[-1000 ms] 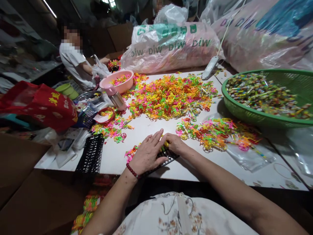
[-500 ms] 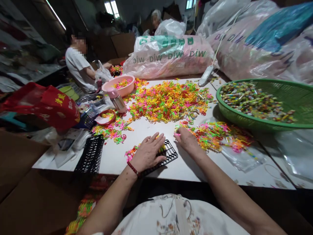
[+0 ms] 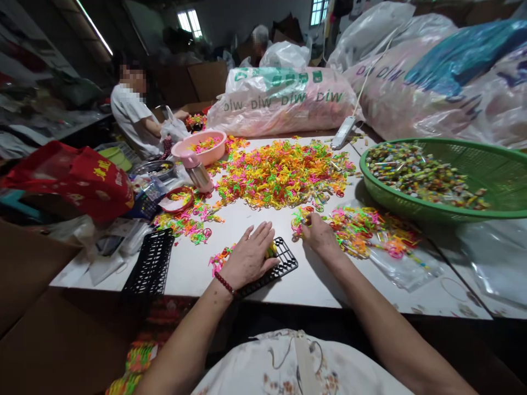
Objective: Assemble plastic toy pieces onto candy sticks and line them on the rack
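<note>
My left hand (image 3: pixel 249 258) lies flat, fingers stretched, over a black plastic rack (image 3: pixel 288 261) near the table's front edge. Some yellow pieces show beneath its fingers, and small pink and red pieces (image 3: pixel 220 260) lie to its left. My right hand (image 3: pixel 320 235) is closed in a pinch around a few small colourful plastic pieces (image 3: pixel 300 222), at the left end of a small pile (image 3: pixel 354 233). A large heap of bright plastic pieces (image 3: pixel 284 173) spreads behind both hands.
A green basket (image 3: pixel 382 200) of wrapped sticks stands right. At left are stacked black racks (image 3: pixel 150 260), a steel bottle (image 3: pixel 200 175), a pink basin (image 3: pixel 222 148) and a red bag (image 3: pixel 82 181). Big plastic sacks (image 3: pixel 284 104) line the back. Another person (image 3: pixel 134 112) sits back left.
My right hand has closed on small pieces and shifted slightly down, with colourful pieces now showing at its fingertips. My left hand stays over the rack. The camera view has tilted slightly.
</note>
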Available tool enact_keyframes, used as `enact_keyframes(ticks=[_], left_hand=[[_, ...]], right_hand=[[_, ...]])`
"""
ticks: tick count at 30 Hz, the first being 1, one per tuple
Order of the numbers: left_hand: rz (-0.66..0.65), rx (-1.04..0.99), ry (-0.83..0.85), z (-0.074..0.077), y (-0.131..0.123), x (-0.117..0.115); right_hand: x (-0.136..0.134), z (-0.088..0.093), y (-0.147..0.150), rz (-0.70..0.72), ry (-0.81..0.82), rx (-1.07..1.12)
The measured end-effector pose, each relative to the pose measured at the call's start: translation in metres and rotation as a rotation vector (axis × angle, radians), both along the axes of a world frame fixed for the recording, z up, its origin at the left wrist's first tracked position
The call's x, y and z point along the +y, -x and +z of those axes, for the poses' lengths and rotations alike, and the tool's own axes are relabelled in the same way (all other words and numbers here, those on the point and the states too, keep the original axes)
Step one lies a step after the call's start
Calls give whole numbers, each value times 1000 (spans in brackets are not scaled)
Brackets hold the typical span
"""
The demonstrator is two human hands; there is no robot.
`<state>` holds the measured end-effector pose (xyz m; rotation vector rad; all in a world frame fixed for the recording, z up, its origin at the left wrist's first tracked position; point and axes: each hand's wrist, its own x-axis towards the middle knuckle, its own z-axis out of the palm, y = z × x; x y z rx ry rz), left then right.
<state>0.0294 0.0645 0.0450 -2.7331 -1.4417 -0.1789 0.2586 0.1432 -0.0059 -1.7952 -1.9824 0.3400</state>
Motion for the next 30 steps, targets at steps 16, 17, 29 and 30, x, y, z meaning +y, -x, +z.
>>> enact_keyframes(ticks=[16,17,29,30], left_hand=[[3,-26,28,-1,1,-2],[3,-28,27,-2,1,-2],[-33,28,8,6,-9,7],[-36,33,9,5,-10,7]], right_hand=[[-28,-31,53,288,100,514],[-28,-31,53,308,90,476],[-26,-37,55,550,70,403],[-26,-38,55,552,57,405]])
